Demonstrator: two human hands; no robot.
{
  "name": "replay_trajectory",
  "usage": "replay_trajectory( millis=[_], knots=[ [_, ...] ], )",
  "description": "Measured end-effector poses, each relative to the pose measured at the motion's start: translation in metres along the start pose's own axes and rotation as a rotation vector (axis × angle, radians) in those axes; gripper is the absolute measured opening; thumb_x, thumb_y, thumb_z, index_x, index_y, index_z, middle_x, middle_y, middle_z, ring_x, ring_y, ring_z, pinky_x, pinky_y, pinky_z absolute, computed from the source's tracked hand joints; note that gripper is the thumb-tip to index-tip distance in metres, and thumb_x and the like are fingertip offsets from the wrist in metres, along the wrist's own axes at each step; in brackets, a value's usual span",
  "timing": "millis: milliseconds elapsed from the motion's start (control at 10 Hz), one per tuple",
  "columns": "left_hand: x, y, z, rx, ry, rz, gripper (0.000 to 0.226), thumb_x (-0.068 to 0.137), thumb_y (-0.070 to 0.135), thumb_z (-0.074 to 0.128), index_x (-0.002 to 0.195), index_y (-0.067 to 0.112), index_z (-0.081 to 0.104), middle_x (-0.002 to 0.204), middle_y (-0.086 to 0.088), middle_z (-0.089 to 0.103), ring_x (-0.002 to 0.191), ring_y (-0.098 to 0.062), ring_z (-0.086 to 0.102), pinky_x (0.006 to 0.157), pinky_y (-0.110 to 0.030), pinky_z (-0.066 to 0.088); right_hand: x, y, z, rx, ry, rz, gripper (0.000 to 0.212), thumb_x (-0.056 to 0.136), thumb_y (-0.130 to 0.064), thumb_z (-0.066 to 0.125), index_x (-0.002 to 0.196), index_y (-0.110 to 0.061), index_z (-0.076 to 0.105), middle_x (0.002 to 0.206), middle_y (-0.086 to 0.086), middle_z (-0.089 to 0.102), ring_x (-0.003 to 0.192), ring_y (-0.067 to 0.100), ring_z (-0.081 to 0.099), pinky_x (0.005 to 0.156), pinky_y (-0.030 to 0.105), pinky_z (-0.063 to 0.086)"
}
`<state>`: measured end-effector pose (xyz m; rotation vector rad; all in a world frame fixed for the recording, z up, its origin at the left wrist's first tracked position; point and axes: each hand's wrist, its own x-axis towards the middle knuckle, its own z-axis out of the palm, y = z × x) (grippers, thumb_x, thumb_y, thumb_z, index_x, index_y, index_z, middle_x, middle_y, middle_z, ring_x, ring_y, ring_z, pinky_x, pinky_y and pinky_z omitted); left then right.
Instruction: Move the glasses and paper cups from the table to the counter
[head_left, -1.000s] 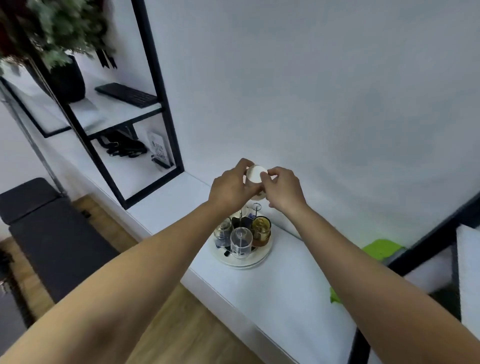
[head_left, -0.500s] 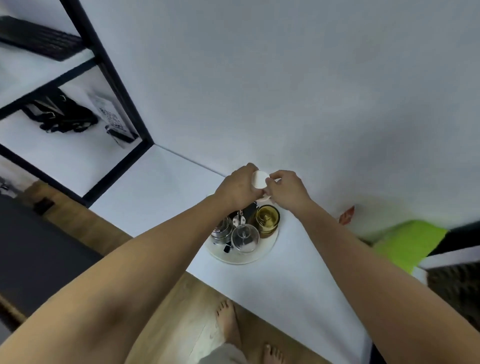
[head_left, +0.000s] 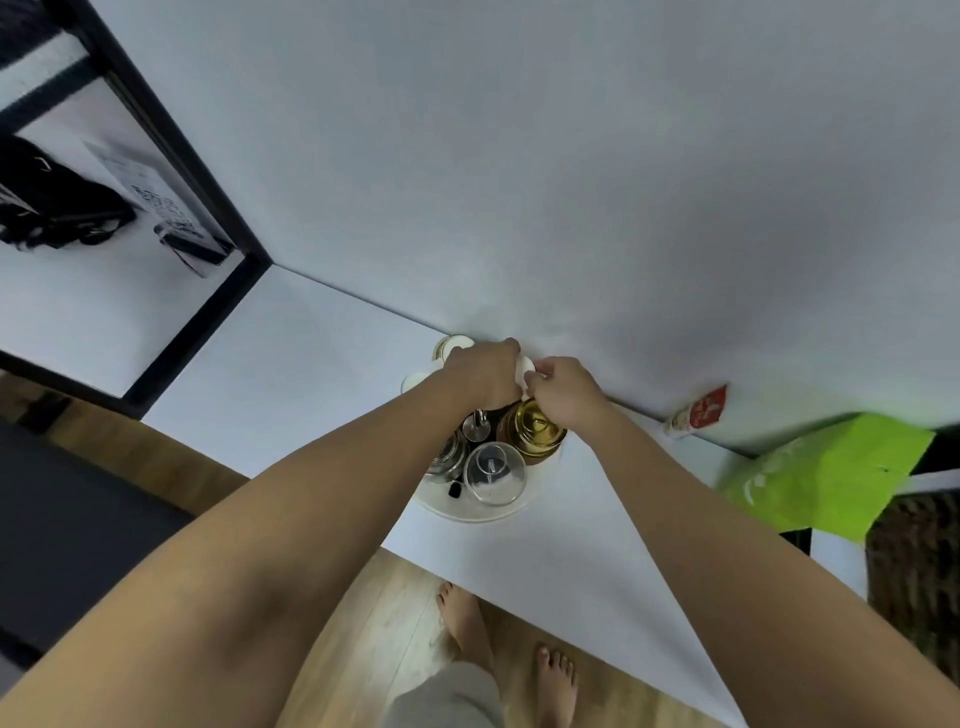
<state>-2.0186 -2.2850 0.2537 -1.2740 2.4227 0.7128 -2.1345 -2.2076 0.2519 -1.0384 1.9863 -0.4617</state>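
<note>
My left hand (head_left: 485, 374) and my right hand (head_left: 563, 395) meet above the white counter (head_left: 291, 353) by the wall, both pinching a white paper cup (head_left: 525, 370) that shows only as a sliver between them. Left of my left hand two more white paper cups stand on the counter, one (head_left: 457, 344) at the wall and one (head_left: 415, 383) nearer me. Below my hands lies a round white tray (head_left: 467, 512) holding a clear glass (head_left: 493, 473), an amber jar (head_left: 535, 428) and a metal pot (head_left: 449, 457).
A small red and white packet (head_left: 698, 413) leans at the wall to the right, beside a bright green bag (head_left: 826, 478). A black-framed shelf (head_left: 197, 322) with a dark bag (head_left: 57, 213) stands to the left. Wooden floor and my bare feet (head_left: 511, 644) lie below the counter edge.
My view has tilted down and closer to the counter. Both hands, still holding the paper cup, have sunk toward the counter at the wall behind the tray.
</note>
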Motion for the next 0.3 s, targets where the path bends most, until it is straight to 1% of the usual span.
replay_trajectory(
  millis=[100,200,300],
  knots=[
    [-0.001,0.001,-0.003,0.032,0.01,-0.006,0.06,0.094,0.03,0.059,0.148,0.013,0.04,0.145,-0.011,0.051,0.132,-0.031,0.049,0.1,-0.043,0.046,-0.002,0.003,0.003,-0.008,-0.011,0.014,0.038,0.099,-0.029,0.048,0.134,-0.018,0.06,0.129,0.006,0.064,0.121,0.028,0.057,0.108,0.048,0.04],
    [-0.008,0.001,-0.005,0.013,0.061,-0.019,0.068,0.095,0.029,0.058,0.156,0.015,0.031,0.152,-0.01,0.043,0.14,-0.031,0.04,0.108,-0.046,0.039,-0.006,0.007,0.0,-0.001,-0.006,0.031,0.049,0.101,-0.034,0.048,0.147,-0.018,0.046,0.148,0.004,0.052,0.135,0.027,0.048,0.114,0.049,0.033],
    [-0.02,0.002,-0.014,-0.019,0.169,-0.009,0.065,0.095,0.029,0.057,0.155,0.017,0.033,0.151,-0.007,0.046,0.138,-0.029,0.041,0.108,-0.046,0.036,-0.013,0.004,-0.009,-0.032,0.035,0.018,0.053,0.101,-0.04,0.047,0.15,-0.023,0.042,0.148,0.0,0.052,0.134,0.025,0.049,0.115,0.051,0.03]
  ],
)
